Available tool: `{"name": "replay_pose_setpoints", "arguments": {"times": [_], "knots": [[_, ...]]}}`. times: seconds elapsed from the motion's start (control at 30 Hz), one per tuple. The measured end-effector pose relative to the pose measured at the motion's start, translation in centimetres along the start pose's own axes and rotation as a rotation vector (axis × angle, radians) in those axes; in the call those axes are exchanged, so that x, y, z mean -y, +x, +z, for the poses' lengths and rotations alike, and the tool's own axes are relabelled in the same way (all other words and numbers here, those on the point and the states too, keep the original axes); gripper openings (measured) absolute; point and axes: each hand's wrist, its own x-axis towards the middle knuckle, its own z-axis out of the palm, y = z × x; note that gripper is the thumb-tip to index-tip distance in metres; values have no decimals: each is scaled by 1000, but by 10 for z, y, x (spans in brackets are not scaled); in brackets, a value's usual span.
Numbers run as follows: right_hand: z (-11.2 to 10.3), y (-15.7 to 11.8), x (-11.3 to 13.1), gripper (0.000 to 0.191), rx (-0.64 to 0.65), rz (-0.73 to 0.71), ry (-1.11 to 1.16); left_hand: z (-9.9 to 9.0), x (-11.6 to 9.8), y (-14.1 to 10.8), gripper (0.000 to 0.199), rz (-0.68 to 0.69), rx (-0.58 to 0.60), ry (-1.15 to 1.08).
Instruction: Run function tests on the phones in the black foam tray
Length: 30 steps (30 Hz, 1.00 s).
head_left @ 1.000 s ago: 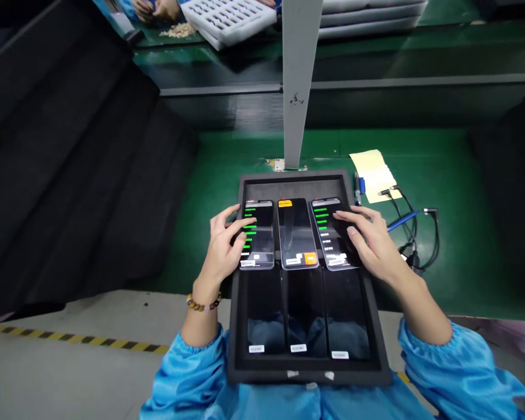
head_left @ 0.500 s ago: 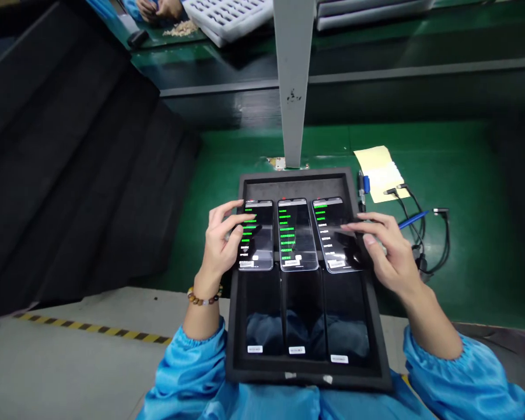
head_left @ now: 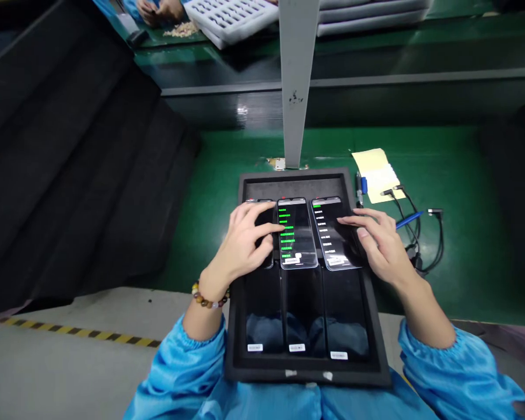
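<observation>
Fingers [head_left: 271,228] of the left hand [head_left: 245,242] reached across the left phone [head_left: 265,218], one tip at the left side of the middle phone [head_left: 301,236], the thumb bent beneath it. That hand was loosely open, its fingers spread and slightly curved, gripping nothing; it covered much of the left phone. The right hand [head_left: 385,248] was half open too and held nothing, its wrist outside the tray [head_left: 308,376] and its extended fingers over the upper right part of the right phone [head_left: 328,242]. Whether either fingertip pressed the glass could not be told.

All three upper phones were flat, glossy slabs with rounded corners. Green lines of text ran down the middle screen; the right screen showed mostly white ones. Below them, nearer the body, three dark panels [head_left: 305,309] lay side by side, smooth as mirrors, each with a small white label near its lower end. The tray was matt black, rectangular and thick-rimmed.

Round, polished beads made up the bracelet [head_left: 210,302] on the left wrist. Shiny blue sleeves [head_left: 459,367] gathered in puckers below the elbows. Beyond the tray's right side, on the smooth green surface [head_left: 464,169], were creased yellow paper [head_left: 370,162], a blue pen [head_left: 409,220] and thin black cables [head_left: 440,248].
</observation>
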Motion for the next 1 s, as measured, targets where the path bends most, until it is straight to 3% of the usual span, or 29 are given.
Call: {"name": "replay_pose_setpoints", "arguments": {"times": [0.1, 0.3, 0.43, 0.63, 0.83, 1.0], "knots": [[-2, -10, 2, 37, -30, -2, 14, 3, -10, 16, 41, 22, 70, 33], [-5, -26, 8, 36, -28, 1, 29, 10, -3, 30, 44, -28, 69, 73], [-2, -29, 8, 35, -26, 2, 35, 3, 4, 17, 47, -64, -24, 21], [-1, -30, 8, 35, -27, 5, 29, -8, 23, -30, 34, -133, -211, -74], [2, -31, 11, 35, -13, -14, 21, 2, 39, -43, 38, -218, -162, -38], [2, -35, 11, 35, -27, -10, 6, 2, 22, -28, 41, -158, -118, -20]]}}
